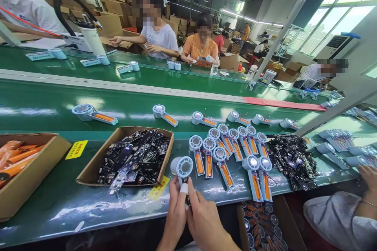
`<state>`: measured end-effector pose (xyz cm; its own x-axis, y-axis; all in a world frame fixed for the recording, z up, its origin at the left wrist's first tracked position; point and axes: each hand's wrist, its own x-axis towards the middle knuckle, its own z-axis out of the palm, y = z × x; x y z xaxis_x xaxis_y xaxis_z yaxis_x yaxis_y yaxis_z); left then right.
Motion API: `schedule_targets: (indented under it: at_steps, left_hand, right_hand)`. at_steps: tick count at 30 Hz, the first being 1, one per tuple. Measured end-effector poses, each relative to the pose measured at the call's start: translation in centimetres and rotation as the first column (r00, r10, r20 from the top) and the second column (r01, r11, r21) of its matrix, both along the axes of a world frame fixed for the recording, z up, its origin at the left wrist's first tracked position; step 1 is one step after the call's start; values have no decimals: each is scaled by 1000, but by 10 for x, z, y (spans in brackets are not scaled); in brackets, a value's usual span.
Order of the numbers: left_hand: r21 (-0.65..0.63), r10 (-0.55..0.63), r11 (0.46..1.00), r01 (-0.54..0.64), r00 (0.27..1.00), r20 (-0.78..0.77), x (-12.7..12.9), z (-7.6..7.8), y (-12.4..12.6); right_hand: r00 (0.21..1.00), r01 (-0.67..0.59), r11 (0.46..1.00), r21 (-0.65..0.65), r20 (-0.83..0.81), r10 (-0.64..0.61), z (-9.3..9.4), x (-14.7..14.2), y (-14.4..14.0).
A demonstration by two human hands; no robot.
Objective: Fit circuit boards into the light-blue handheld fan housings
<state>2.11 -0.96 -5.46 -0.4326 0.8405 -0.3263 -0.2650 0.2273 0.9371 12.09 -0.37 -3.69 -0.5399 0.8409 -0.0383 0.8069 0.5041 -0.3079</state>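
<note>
Both my hands meet at the bottom centre and hold one pale blue fan housing [182, 168] upright by its handle. My left hand [176, 213] wraps the handle from the left, with a white finger cot on one fingertip. My right hand [203, 217] presses against it from the right. The round head with its grille sticks up above my fingers. Just beyond lies a group of several similar fan housings [232, 149] with orange batteries, face up on the green bench. A cardboard box of black circuit boards [134, 155] sits to the left of my hands.
A box of orange batteries [20, 164] stands at far left. Loose circuit boards [294, 157] are piled at right. Single housings ride the green conveyor belt [44, 106]. A co-worker's arm [353, 211] is at lower right; other people sit across the line.
</note>
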Motion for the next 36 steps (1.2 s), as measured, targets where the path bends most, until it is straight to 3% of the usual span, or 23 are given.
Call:
schedule_targets:
  at_steps: [4, 9, 12, 15, 18, 20, 22, 24, 27, 29, 32, 34, 36]
  left_hand:
    - [-20, 13, 1000, -12, 999, 47, -5, -4, -1]
    - [-72, -54, 996, 58, 997, 55, -9, -9, 2]
    - [-105, -227, 972, 212, 961, -157, -11, -3, 9]
    - [-184, -368, 930, 319, 833, -414, -23, 13, 15]
    - [-236, -385, 923, 304, 749, -540, -44, 40, 14]
    - [-271, -338, 940, 207, 677, -654, -61, 60, 11]
    - [-270, -223, 963, -21, 507, -833, -79, 77, 10]
    - [-256, -178, 946, -198, 341, -923, -94, 88, 11]
    - [-307, -249, 921, -241, 245, -937, -112, 89, 16]
    - [-289, -227, 933, -213, 273, -935, -124, 82, 18]
    - [-114, -35, 979, -168, 412, -911, -141, 74, 16]
    - [43, 116, 987, -154, 507, -854, -149, 79, 11]
    - [217, 278, 961, -173, 596, -753, -148, 93, 4]
  right_hand:
    - [984, -37, 996, -75, 173, 50, 16, 0, 3]
    - [991, -100, 993, -55, 80, 104, 15, -2, 4]
    - [997, -35, 997, -68, 71, 40, 11, -8, 6]
    - [989, 8, 997, -74, 149, 3, 10, -14, 14]
    - [970, -20, 999, -29, 242, 26, 12, -20, 26]
    - [955, -46, 999, 1, 294, 43, 12, -24, 33]
    - [945, -62, 998, 12, 322, 55, 13, -27, 39]
    - [947, -70, 998, 3, 313, 66, 16, -29, 41]
    - [968, -70, 997, -34, 239, 76, 20, -23, 40]
    - [986, -70, 997, -31, 148, 73, 20, -11, 37]
    - [997, -56, 997, 50, -48, 58, 17, 16, 37]
    - [982, 10, 993, 121, -187, 13, 16, 33, 43]
    - [956, 111, 978, 175, -286, -57, 20, 43, 54]
